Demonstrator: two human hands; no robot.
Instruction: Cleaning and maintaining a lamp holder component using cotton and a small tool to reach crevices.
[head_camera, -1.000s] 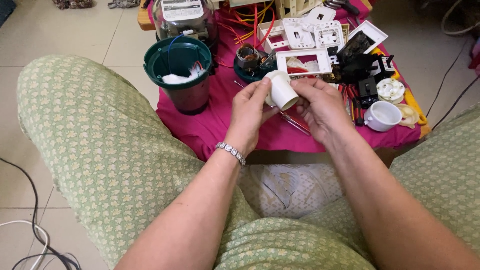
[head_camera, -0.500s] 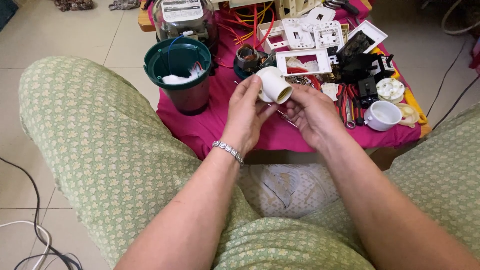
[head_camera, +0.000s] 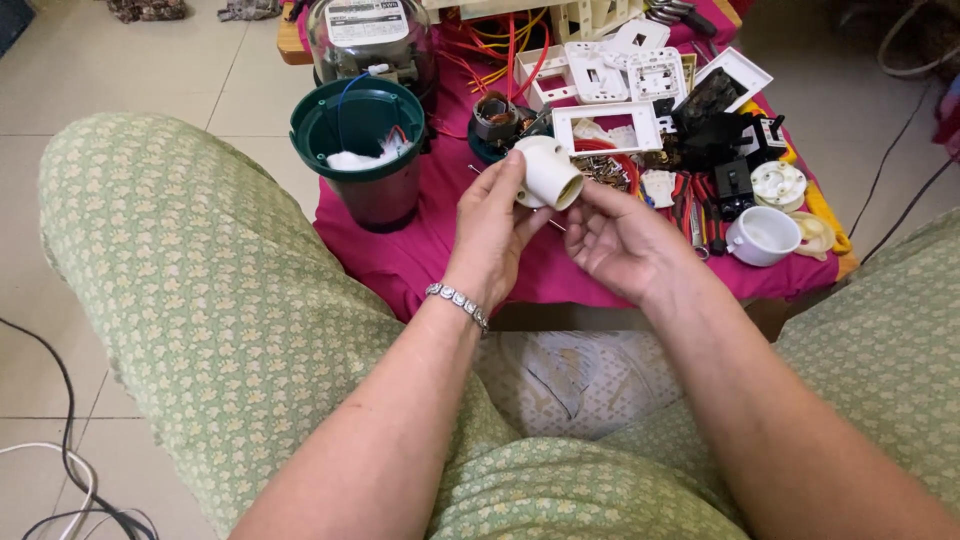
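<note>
At about nine o'clock of the low table, a dark green pot (head_camera: 360, 150) stands on the pink cloth (head_camera: 420, 250), with white stuffing and thin wires inside it. Behind it, near eleven o'clock, sits a glass-domed meter (head_camera: 370, 40).

Toward the middle, the left hand (head_camera: 490, 225), a silver bracelet (head_camera: 457, 303) on its wrist, grips a white lamp socket (head_camera: 548, 172) between thumb and fingers, the open mouth tilted to about four o'clock. Half a second ago the socket sat a little lower and nearer the right palm; a second ago both hands were closed around it. Now the left hand alone carries it, which suggests the two-handed fitting or twisting has paused and the piece is being turned for a look.

The right hand (head_camera: 625, 240) lies just beside it, palm up and fingers loosely spread, holding nothing, one fingertip close to the socket's rim.

Further right, at two to three o'clock, lie white switch plates (head_camera: 605, 125), black parts (head_camera: 735, 150) and a small white cup (head_camera: 762, 235).
</note>
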